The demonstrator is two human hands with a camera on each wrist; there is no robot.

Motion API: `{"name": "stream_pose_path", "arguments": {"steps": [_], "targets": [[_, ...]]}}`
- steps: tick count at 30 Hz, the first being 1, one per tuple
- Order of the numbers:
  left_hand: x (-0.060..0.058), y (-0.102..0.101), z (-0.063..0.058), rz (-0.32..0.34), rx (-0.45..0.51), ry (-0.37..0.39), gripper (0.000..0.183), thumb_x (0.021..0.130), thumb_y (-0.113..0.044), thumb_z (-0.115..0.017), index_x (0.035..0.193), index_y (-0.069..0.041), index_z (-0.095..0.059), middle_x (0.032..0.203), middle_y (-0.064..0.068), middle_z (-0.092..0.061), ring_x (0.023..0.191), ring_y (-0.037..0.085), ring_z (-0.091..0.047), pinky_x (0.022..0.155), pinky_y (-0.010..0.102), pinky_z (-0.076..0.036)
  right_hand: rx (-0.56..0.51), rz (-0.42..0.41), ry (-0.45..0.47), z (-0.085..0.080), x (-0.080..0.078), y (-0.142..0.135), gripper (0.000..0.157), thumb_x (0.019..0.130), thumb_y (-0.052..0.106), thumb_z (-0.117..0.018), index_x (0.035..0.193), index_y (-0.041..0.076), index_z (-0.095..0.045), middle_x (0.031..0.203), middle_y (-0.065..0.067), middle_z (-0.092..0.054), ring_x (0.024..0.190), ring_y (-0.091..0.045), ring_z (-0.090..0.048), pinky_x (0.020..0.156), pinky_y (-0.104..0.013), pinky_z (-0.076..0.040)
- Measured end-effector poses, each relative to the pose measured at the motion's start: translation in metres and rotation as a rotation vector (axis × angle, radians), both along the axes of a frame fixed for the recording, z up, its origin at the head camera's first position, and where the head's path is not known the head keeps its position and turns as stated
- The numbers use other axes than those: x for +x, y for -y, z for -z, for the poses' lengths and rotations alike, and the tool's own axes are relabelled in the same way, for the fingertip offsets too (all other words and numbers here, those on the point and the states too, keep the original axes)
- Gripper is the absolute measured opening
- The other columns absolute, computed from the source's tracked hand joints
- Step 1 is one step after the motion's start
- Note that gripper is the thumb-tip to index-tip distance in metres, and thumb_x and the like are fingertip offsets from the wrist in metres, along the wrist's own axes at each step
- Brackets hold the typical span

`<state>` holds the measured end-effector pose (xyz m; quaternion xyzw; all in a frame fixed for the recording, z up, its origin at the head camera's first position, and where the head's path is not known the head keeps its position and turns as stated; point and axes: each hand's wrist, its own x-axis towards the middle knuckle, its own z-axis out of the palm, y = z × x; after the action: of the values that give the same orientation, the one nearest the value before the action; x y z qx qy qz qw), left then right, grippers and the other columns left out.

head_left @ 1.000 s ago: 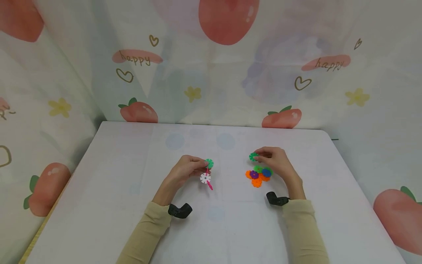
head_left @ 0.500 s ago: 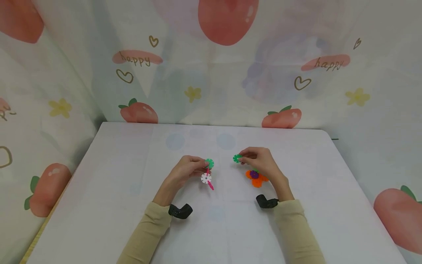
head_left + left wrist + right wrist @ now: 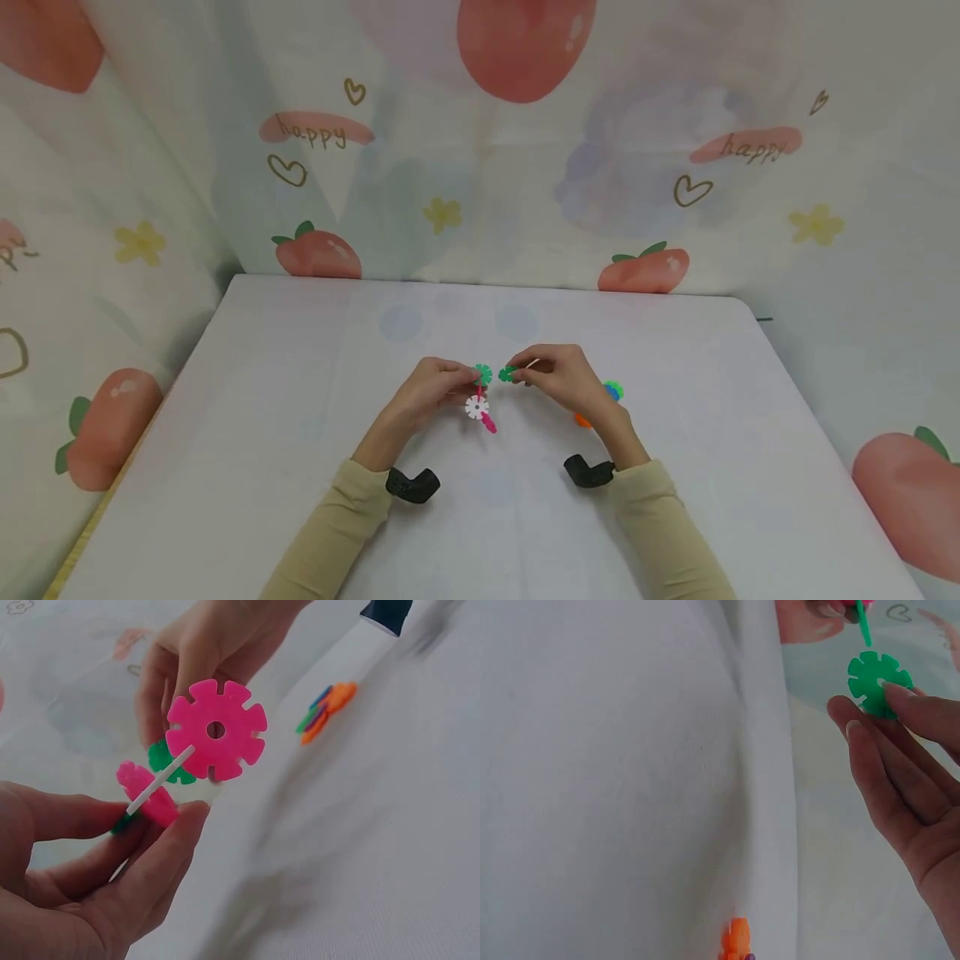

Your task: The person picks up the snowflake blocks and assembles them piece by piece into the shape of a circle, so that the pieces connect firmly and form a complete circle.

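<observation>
In the head view my left hand holds a short chain of interlocking snowflake discs: a green disc at the top, then pink, a white disc and another pink disc at the free end. In the left wrist view, thumb and fingers grip the chain at its green and pink end. My right hand pinches a separate green disc between thumb and fingers. That disc is close to the chain's green one, with a narrow gap between them. Both hands are above the white table.
A small pile of loose discs lies on the table at the right, partly hidden by the right forearm; an orange disc and a blue disc show. Black wrist cameras sit on both wrists. A patterned cloth hangs behind the table.
The right hand has moved left from above the pile, carrying its green disc up to the chain. My left hand has stayed nearly in place, and the right arm now covers more of the pile.
</observation>
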<state>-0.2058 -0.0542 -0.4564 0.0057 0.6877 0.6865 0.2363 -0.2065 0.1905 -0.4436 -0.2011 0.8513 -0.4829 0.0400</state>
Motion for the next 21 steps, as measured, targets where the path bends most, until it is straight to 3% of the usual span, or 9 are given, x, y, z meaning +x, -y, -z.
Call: {"name": "stream_pose_path", "arguments": {"steps": [6,17,21], "targets": [[0.001,-0.003,-0.002,0.0,0.02,0.007,0.028,0.1,-0.014,-0.066,0.112,0.011,-0.073,0.096,0.009,-0.075,0.082,0.011,-0.071,0.079,0.024,-0.062,-0.018,-0.02,-0.032,0.003,0.003,0.009,0.013,0.093,0.005,-0.075,0.105,0.006,-0.078,0.094,-0.008,-0.078,0.082,-0.031,-0.077,0.076,-0.023,-0.06],[0.002,-0.005,0.001,-0.082,0.011,0.053,0.024,0.098,-0.009,-0.067,0.11,0.011,-0.074,0.099,0.017,-0.078,0.083,0.015,-0.076,0.084,0.03,-0.062,0.019,0.019,-0.15,0.012,0.005,0.022,0.01,0.089,-0.001,-0.077,0.095,0.006,-0.081,0.085,-0.002,-0.078,0.076,-0.018,-0.076,0.073,-0.023,-0.061],[0.001,-0.005,0.004,-0.098,-0.002,0.065,0.024,0.097,-0.008,-0.068,0.11,0.011,-0.074,0.1,0.018,-0.078,0.083,0.014,-0.075,0.082,0.028,-0.062,0.015,0.014,-0.19,0.015,0.004,0.023,0.01,0.088,-0.002,-0.077,0.094,0.004,-0.082,0.083,-0.004,-0.077,0.075,-0.019,-0.076,0.072,-0.023,-0.061]]}}
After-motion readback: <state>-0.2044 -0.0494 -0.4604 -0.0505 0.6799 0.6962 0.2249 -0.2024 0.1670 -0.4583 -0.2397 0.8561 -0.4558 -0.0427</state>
